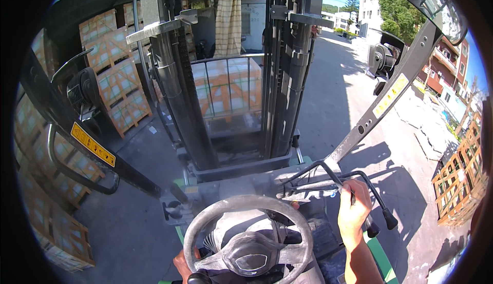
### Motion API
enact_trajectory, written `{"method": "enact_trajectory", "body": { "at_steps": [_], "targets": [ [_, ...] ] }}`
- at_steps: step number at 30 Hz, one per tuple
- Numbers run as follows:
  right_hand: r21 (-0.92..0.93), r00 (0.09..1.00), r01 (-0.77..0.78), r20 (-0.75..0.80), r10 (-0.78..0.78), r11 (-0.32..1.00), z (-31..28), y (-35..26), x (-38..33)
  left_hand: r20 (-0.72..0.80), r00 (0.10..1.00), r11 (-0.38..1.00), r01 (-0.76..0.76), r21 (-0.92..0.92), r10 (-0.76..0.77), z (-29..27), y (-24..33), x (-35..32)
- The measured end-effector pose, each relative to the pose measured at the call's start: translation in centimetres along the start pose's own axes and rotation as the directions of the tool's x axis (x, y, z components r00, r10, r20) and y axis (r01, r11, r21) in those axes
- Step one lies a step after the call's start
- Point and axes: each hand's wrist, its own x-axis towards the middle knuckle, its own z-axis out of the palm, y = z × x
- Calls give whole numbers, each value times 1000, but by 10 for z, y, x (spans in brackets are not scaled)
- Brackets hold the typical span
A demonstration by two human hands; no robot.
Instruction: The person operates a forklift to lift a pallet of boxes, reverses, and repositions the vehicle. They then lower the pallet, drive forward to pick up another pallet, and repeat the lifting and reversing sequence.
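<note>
I sit behind the grey, dusty steering wheel (249, 200) of a forklift. At the wheel's lower left my left hand (183, 266) is closed around the rim, partly hidden by it. A black spinner knob (199, 278) is close beside that hand. My right hand (355, 207) is closed around a black control lever (328, 170) to the right of the wheel. Another bent lever (377, 198) with a black knob stands just right of it. Beyond the wheel rises the black mast (174, 79), and a wood-framed crate (226, 86) with white contents shows between its uprights.
Wooden crates (120, 86) are stacked at the left, with more crates (61, 235) near the lower left. A slatted wooden crate (459, 181) stands at the right. Black posts (390, 96) frame the cab. A paved lane (334, 73) runs ahead on the right, past buildings.
</note>
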Motion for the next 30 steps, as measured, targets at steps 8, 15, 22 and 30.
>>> {"method": "enact_trajectory", "body": {
  "at_steps": [8, 15, 22, 30],
  "targets": [
    [-20, 1000, -16, 8, 16, 1000, -5, -17, -5, 31, 999, 990, 15, -143, -11, -10, -5, 4],
    [-39, 999, -32, -10, 31, 999, -9, -29, -15, 109, 994, 985, 19, -170, 0, -21, -13, 8],
    [-62, 999, 35, 8, -35, 997, -9, -41, -24, 62, 998, 993, -10, -116, 17, -17, -34, 18],
    [-161, 998, -2, 59, 11, 987, -25, -61, -50, 99, 995, 987, 19, -162, -3, -20, -55, 23]
  ]
}}
